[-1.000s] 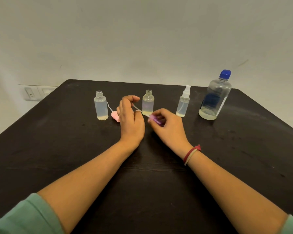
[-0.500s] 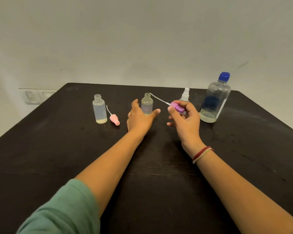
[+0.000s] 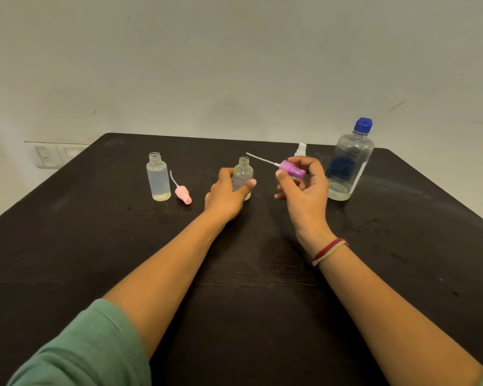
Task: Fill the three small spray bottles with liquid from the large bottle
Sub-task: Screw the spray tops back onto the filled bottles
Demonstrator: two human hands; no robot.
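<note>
A: Small spray bottles showing?
B: Three are standing: left bottle [image 3: 158, 176], middle bottle [image 3: 243, 174], third bottle [image 3: 301, 149] peeking out, mostly hidden.
A: Big ones?
B: One large bottle [image 3: 352, 162] is standing, wearing one blue cap [image 3: 362, 125].
A: Loose sprayers?
B: Two are showing: pink spray head [image 3: 183, 192], purple spray head [image 3: 292, 168].
A: Hands?
B: Two: left hand [image 3: 226, 196], right hand [image 3: 304, 190]. Two wristbands [image 3: 329, 250] are sitting on one wrist.

Left hand [image 3: 226, 196] grips open middle spray bottle [image 3: 243, 174] upright on desk [image 3: 262, 288]; right hand [image 3: 304, 188] pinches purple spray cap [image 3: 292, 169], dip tube toward bottle mouth.
</note>
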